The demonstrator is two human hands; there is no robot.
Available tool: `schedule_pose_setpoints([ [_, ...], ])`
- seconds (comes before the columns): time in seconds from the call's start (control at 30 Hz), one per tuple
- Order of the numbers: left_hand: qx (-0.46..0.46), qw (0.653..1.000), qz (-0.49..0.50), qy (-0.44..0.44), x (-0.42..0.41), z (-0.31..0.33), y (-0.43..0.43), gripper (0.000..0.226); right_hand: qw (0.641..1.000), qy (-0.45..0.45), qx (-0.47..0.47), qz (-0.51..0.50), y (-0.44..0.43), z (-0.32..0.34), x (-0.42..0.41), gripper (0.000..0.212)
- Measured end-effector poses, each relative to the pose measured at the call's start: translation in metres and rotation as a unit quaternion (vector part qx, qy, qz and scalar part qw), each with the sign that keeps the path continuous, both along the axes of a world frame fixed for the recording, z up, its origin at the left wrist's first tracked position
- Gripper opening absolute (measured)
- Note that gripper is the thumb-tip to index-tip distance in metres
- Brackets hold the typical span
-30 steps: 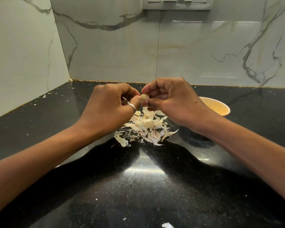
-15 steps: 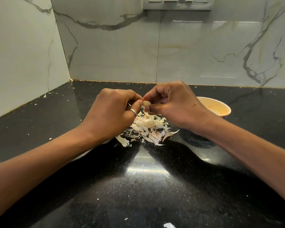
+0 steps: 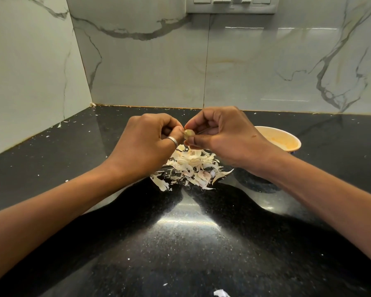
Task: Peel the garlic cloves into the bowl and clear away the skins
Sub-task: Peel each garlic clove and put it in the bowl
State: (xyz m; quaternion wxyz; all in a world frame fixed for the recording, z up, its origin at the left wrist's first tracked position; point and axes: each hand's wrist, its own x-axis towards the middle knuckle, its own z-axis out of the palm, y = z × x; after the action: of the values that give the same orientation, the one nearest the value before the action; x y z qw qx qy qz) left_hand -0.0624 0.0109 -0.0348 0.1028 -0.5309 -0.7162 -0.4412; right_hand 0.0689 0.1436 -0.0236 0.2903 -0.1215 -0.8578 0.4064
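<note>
A small yellowish garlic clove (image 3: 188, 133) is pinched between thumb and forefinger of my right hand (image 3: 223, 136). My left hand (image 3: 150, 142), with a ring on the thumb, has its fingers curled and its thumb tip against the clove's left side. Both hands hover just above a heap of pale garlic skins (image 3: 191, 168) on the black counter. An orange-rimmed bowl (image 3: 287, 138) stands behind my right wrist; my right hand hides its left part, and I cannot see its contents clearly.
The glossy black counter (image 3: 180, 243) runs to marble walls at the back and left. Small skin flecks lie scattered on it, with one scrap (image 3: 221, 293) at the near edge. A switch panel (image 3: 231, 3) sits high on the back wall.
Both hands dipped slightly toward the skin heap and the clove turned between the fingertips. The heap and bowl have not moved.
</note>
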Motion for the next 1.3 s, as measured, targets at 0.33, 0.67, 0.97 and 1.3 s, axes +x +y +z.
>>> schedule_pose_setpoints([
  [0.33, -0.026, 0.992, -0.001, -0.122, -0.001, 0.003, -0.001, 0.015, 0.987, 0.055, -0.151, 0.031, -0.004, 0.009, 0.004, 0.019],
  [0.67, -0.050, 0.997, 0.013, -0.062, 0.000, 0.004, -0.002, 0.017, 0.974, 0.090, -0.206, 0.027, -0.006, 0.013, 0.005, 0.021],
  [0.97, -0.057, 0.997, 0.019, -0.044, 0.000, 0.004, -0.002, 0.014, 0.959, 0.123, -0.253, 0.020, -0.008, 0.014, 0.006, 0.024],
  [1.3, -0.043, 0.999, 0.027, 0.016, 0.001, 0.004, -0.003, 0.016, 0.967, 0.086, -0.239, 0.035, -0.003, 0.015, 0.007, 0.024],
])
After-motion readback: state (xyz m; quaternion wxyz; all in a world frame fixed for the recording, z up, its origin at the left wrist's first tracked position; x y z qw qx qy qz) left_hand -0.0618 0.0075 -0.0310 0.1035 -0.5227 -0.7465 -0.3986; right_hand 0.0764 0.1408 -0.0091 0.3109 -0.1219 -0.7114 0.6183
